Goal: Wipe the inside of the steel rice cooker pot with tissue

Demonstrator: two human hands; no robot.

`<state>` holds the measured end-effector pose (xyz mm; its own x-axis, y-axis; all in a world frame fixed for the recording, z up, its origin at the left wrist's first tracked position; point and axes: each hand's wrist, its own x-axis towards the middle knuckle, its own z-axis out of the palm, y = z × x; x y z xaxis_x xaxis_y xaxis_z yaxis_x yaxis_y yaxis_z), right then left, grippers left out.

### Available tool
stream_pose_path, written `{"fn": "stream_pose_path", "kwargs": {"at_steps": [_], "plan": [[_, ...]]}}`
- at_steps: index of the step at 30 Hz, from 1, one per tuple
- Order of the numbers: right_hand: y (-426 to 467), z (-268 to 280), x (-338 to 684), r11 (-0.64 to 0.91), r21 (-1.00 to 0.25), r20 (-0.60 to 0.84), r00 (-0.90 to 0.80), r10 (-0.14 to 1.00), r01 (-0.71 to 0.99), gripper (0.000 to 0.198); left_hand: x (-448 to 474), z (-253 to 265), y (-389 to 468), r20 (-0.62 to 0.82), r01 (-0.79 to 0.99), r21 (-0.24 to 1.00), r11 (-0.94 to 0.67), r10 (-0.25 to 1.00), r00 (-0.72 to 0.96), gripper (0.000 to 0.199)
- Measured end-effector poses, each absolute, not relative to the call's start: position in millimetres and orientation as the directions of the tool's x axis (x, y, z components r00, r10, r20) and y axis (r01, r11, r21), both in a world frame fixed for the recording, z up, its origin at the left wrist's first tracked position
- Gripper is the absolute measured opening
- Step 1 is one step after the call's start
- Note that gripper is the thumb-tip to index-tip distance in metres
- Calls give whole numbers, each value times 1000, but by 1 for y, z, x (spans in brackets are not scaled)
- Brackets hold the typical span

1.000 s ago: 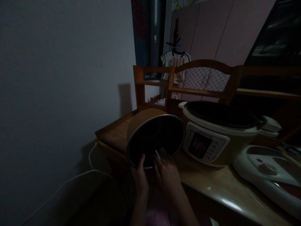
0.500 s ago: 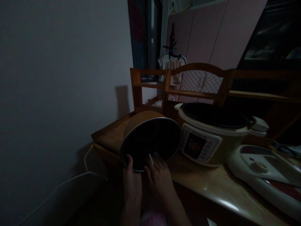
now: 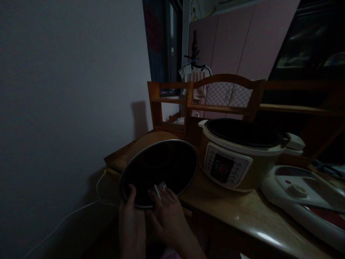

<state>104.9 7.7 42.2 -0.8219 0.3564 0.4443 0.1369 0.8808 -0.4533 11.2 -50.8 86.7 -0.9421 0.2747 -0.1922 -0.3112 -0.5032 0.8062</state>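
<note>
A round cooker inner pot [image 3: 176, 163], dark inside and copper-brown outside, is tipped on its side with its mouth facing me. My left hand [image 3: 132, 219] grips the near left rim, thumb inside the pot and the other fingers out of sight behind the wall. Inside the mouth, my right hand [image 3: 169, 217] presses a small pale wipe-like piece [image 3: 161, 186] with a white strip against the lower inner wall. Dim light keeps its exact kind unclear. To the right stands the pressure cooker body [image 3: 242, 165], lidless, its control panel facing me.
The cooker's white lid [image 3: 299, 194] lies at the right of the wooden tabletop [image 3: 231, 210]. A wooden shelf rack [image 3: 223, 77] rises behind. On the left are a wall [image 3: 72, 90] and a white cable [image 3: 64, 217] hanging past the table's corner.
The pot has shifted left and slightly toward me, away from the cooker body. Both hands moved with it, and more of the pale piece shows under the right fingers.
</note>
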Motion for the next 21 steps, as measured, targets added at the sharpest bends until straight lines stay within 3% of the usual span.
{"fn": "stream_pose_path", "kwargs": {"at_steps": [9,17,21], "plan": [[13,34,103,884,-448,446,-824,349,131,69,14,89,-43,-51,-178,834,-522,248,-967,44],[17,38,101,827,-560,504,-770,391,53,71,23,92,-44,-9,-242,824,-512,416,-909,70],[15,38,101,795,-606,522,-748,410,14,75,28,86,-43,2,-198,848,-492,376,-927,82]]}}
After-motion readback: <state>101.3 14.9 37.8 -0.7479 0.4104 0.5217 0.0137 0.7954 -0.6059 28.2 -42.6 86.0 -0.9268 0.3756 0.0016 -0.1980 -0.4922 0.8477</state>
